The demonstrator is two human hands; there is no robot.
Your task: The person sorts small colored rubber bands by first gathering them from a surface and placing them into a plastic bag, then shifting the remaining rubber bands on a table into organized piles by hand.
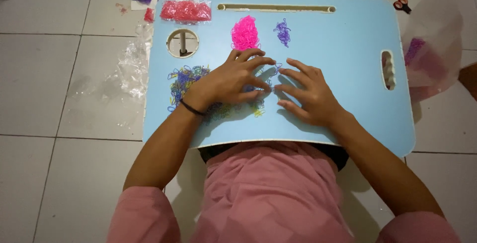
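Bands (pixel 185 81), tiny rubber loops in blue, purple and yellow, scattered loose on light blue table (pixel 343 39), no shared direction, spread running left to right. Under and beside left hand (pixel 233 79), fingers spread flat; right hand (pixel 305 91) just right, fingers splayed, pinching nothing visible. Pink heap (pixel 245 32) and purple heap (pixel 282 32) beyond fingertips.

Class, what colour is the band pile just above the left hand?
Bright pink pile, clearest in the head view.
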